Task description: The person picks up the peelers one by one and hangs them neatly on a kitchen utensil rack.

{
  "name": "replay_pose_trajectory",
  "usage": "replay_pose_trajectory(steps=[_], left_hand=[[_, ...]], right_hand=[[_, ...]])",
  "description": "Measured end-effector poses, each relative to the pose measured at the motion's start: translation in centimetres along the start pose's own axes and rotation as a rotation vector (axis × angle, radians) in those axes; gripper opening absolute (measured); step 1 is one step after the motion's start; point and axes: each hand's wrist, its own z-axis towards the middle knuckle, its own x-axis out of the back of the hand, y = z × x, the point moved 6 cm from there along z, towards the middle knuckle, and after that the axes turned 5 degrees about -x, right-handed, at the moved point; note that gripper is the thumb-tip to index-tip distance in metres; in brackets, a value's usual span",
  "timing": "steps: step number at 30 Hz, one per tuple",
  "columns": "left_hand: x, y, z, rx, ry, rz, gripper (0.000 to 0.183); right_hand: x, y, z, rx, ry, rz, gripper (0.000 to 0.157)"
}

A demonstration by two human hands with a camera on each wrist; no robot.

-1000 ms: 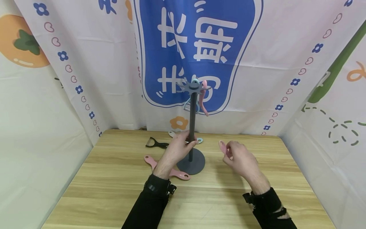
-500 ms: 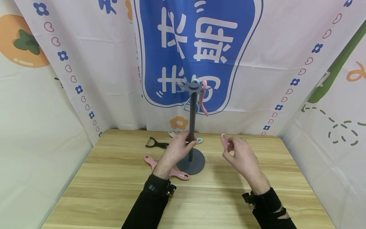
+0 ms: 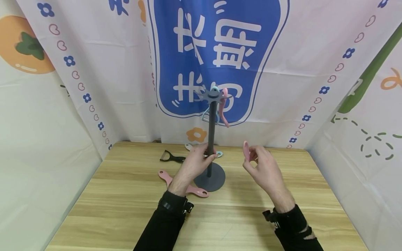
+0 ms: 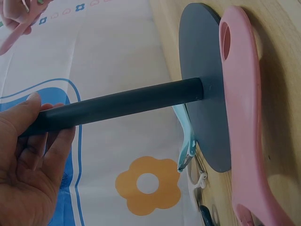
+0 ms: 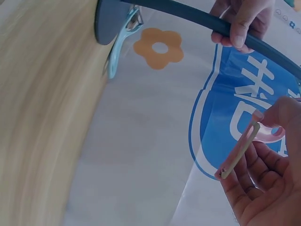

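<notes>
My left hand (image 3: 196, 160) grips the dark grey pole (image 3: 211, 129) of an upright stand on a round base (image 3: 217, 181). In the left wrist view, thumb and fingers wrap the pole (image 4: 127, 103). To the stand's right, above the table, my right hand (image 3: 263, 169) pinches a pink peeler (image 3: 246, 150), one end pointing up. The right wrist view shows this peeler (image 5: 240, 150) between thumb and fingers, its far part hidden by the hand. From the stand's hooked top (image 3: 213, 96) hang a light blue peeler (image 3: 205, 115) and another pink peeler (image 3: 223, 111).
On the wooden table (image 3: 125, 212), pink handles (image 3: 198, 191) lie partly under my left forearm. A black peeler (image 3: 172, 157) lies left of the hand. Behind it are a white utensil end (image 3: 188, 146) and a light blue peeler (image 4: 186, 132). A printed cloth (image 3: 132, 87) hangs behind.
My right hand has risen slightly, tipping the pink peeler more upright. The left hand has kept its grip on the pole, and the stand has not moved.
</notes>
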Motion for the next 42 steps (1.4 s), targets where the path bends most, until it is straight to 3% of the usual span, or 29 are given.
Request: replay_pose_trajectory(steps=[24,42], left_hand=[[0.0,0.1,0.0,-0.005,0.006,-0.002,0.006],[0.1,0.2,-0.1,0.005,-0.003,-0.023,0.005]], right_hand=[[1.4,-2.3,1.2,-0.009,0.050,0.090,0.036],[3.0,-4.5,2.4,0.037,0.174,0.160,0.037]])
